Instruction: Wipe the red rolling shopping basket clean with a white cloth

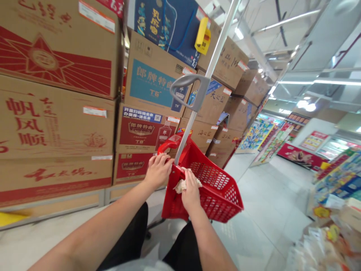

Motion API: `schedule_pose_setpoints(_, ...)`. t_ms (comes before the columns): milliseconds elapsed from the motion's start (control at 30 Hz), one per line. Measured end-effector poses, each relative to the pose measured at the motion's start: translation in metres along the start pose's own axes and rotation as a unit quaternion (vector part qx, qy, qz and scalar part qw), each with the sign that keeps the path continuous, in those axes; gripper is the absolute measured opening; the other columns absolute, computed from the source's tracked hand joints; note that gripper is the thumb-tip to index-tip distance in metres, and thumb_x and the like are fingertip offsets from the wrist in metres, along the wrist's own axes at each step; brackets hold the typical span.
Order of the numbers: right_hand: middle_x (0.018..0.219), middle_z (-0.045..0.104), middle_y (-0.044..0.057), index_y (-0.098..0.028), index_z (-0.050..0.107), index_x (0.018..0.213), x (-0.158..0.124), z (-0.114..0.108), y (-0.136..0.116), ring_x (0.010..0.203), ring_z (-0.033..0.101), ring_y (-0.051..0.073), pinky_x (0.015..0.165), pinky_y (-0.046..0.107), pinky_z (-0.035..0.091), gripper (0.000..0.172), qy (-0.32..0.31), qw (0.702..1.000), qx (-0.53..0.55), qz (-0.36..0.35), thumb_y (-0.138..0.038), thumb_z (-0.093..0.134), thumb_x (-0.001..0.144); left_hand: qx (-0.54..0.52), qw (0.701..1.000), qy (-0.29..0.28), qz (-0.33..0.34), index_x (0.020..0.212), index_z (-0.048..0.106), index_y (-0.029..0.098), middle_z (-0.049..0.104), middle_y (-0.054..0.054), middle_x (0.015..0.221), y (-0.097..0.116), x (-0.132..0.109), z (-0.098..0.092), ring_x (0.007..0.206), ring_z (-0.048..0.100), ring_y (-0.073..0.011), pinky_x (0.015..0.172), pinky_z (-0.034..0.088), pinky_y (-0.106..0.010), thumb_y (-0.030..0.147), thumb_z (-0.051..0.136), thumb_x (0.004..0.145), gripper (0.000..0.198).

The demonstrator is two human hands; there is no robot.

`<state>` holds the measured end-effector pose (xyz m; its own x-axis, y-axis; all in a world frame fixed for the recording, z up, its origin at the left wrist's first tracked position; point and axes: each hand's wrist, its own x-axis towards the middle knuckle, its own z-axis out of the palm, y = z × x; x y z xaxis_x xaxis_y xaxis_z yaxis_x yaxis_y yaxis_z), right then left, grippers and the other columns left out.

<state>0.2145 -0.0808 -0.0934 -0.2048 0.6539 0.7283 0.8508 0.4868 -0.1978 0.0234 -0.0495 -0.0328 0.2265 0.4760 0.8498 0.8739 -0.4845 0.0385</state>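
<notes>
A red plastic shopping basket (222, 188) with perforated sides stands in front of me, a metal pole (186, 135) with a grey loop handle (201, 92) rising from its near end. My left hand (159, 170) is closed over the basket's near left corner, beside the foot of the pole. Pressed to the near rim, my right hand (191, 188) has its fingers together over a crumpled whitish cloth (180, 186). The visible inside of the basket shows only its red walls.
Stacked cartons (56, 124) line the left side, with a dark blue gift box (166, 26) on top. A pale floor aisle (254, 203) runs ahead on the right. Packaged goods (324, 244) fill the lower right corner. My dark-clad legs are below.
</notes>
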Motion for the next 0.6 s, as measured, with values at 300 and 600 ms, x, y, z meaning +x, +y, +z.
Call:
schedule_pose_setpoints(300, 0.139, 0.045, 0.011, -0.012, 0.033, 0.141, 0.01, -0.005, -0.007, 0.13, 0.04, 0.019, 0.108, 0.038, 0.036, 0.071, 0.034, 0.999, 0.041, 0.007, -0.002, 0.037, 0.072, -0.005, 1.0, 0.005, -0.011, 0.082, 0.062, 0.017, 0.062, -0.008, 0.094, 0.006, 0.017, 0.009, 0.104, 0.052, -0.0233, 0.107, 0.03, -0.044, 0.02, 0.047, 0.087, 0.016)
schedule_pose_setpoints(600, 0.144, 0.039, 0.011, -0.016, 0.028, 0.144, -0.036, -0.002, 0.032, 0.137, 0.027, 0.02, 0.109, 0.047, 0.03, 0.068, 0.069, 0.996, -0.062, -0.007, 0.0, 0.029, 0.078, -0.026, 0.999, -0.001, 0.023, 0.102, 0.06, 0.016, 0.06, -0.009, 0.11, 0.002, 0.003, 0.013, 0.122, 0.042, -0.0254, 0.112, 0.025, -0.046, 0.023, 0.043, 0.09, 0.022)
